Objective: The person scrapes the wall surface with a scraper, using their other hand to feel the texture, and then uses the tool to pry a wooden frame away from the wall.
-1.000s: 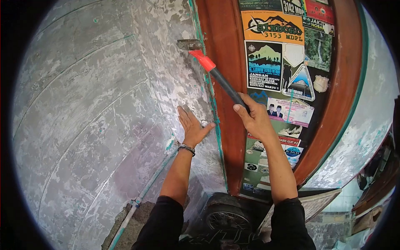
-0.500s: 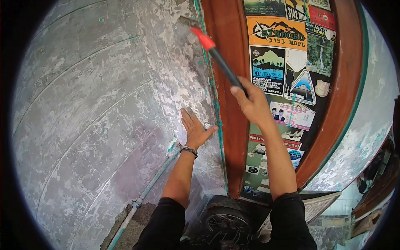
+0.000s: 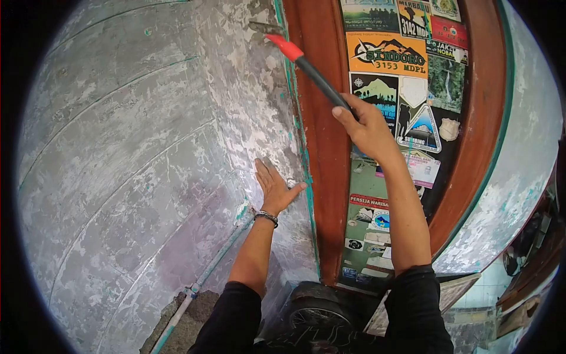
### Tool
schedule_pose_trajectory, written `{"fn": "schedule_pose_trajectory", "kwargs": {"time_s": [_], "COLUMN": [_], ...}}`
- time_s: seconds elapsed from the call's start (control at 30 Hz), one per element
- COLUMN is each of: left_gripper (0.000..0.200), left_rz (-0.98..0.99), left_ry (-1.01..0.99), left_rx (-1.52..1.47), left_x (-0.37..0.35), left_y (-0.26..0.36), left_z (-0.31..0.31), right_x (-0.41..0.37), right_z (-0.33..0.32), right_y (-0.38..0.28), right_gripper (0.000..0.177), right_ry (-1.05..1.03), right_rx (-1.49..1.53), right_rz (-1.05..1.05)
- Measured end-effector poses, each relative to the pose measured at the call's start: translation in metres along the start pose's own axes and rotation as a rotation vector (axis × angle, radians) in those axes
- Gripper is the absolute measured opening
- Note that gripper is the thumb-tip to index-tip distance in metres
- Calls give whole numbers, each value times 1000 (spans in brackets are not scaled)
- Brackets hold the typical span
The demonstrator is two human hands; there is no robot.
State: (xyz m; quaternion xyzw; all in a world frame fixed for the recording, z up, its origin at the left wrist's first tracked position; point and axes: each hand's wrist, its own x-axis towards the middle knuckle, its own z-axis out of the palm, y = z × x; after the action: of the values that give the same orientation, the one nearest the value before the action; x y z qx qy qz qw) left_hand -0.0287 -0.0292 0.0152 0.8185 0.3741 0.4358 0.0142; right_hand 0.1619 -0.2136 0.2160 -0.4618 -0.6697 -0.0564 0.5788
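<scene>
A scraper-like tool [image 3: 295,52] with a black handle, a red collar and a flat metal head is gripped at its lower end by my right hand [image 3: 367,125]. Its head lies over the patchy, peeling wall strip [image 3: 236,76] beside the green-edged door frame. My left hand [image 3: 276,187] rests on the same strip lower down, palm to the wall, fingers spread, thumb near the green edge. A dark bracelet [image 3: 266,218] circles the left wrist.
A red-brown wooden frame [image 3: 327,177] surrounds a panel with several stickers [image 3: 387,54]. A pipe [image 3: 221,253] runs down the grey wall [image 3: 118,147] past a broken patch [image 3: 197,315]. Below stands a wheel [image 3: 318,315]. A board [image 3: 460,292] leans at lower right.
My right hand has shifted slightly right, and the tool's handle is tilted more. The sticker panel appears a little lower and further left. My left hand stays on the wall.
</scene>
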Motion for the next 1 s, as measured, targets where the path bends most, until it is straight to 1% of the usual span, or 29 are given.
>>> {"fn": "schedule_pose_trajectory", "kwargs": {"time_s": [0.07, 0.13, 0.17, 0.23, 0.27, 0.33, 0.37, 0.5, 0.6, 0.67, 0.7, 0.77, 0.8, 0.87, 0.9, 0.97, 1.0], "left_gripper": [137, 137, 138, 138, 138, 138, 138, 139, 140, 140, 140, 139, 138, 137, 137, 136, 136], "left_rz": [4, 0, -1, -5, -5, -14, -13, -21, -32, -34, -36, -44, -51, -58, -60, -67, -68], "left_ry": [5, 5, 0, -1, -3, 2, 8, -1, -14, -5, -4, -2, -5, -17, -21, -21, -19], "left_rx": [-14, -31, -25, -20, -23, -29, -34, -26, -18, -20, -13, -27, -43, -34, -28, -31, -32], "left_x": [0, -1, -1, 0, -1, -1, 0, -1, -1, 0, 0, 0, -1, -2, -1, 0, -1], "left_y": [1, 2, 2, 2, 2, 3, 3, 5, 4, 3, 4, 7, 8, 8, 7, 7, 8], "left_z": [-2, -1, -2, -3, -3, -2, -3, -4, -3, 0, -2, -4, -6, -7, -7, -8, -8], "right_x": [2, 15, 15, 15, 14, 13, 16, 37, 40, 40, 44, 62, 75, 97, 97, 94, 83], "right_z": [1, 2, 0, -10, -15, -23, -20, -12, -12, -7, -7, -4, -4, -3, -1, 0, -2], "right_y": [6, 8, 9, 3, 4, 5, 5, -16, -20, -10, -12, -18, -23, -35, -40, -51, -55], "right_gripper": [42, 41, 41, 39, 39, 40, 40, 40, 40, 41, 41, 43, 43, 42, 42, 40, 40], "right_ry": [-13, 30, 29, -39, -43, -100, -69, 0, 1, 49, 46, 118, 116, 56, 53, 102, 100], "right_rx": [21, 4, 6, 4, 4, 9, 6, -42, -63, -52, -54, -108, -106, 81, 81, 226, 218], "right_rz": [16, -68, -68, -6, -8, 73, 28, 1, 54, -9, -14, -95, -92, -5, -3, -41, -42]}}
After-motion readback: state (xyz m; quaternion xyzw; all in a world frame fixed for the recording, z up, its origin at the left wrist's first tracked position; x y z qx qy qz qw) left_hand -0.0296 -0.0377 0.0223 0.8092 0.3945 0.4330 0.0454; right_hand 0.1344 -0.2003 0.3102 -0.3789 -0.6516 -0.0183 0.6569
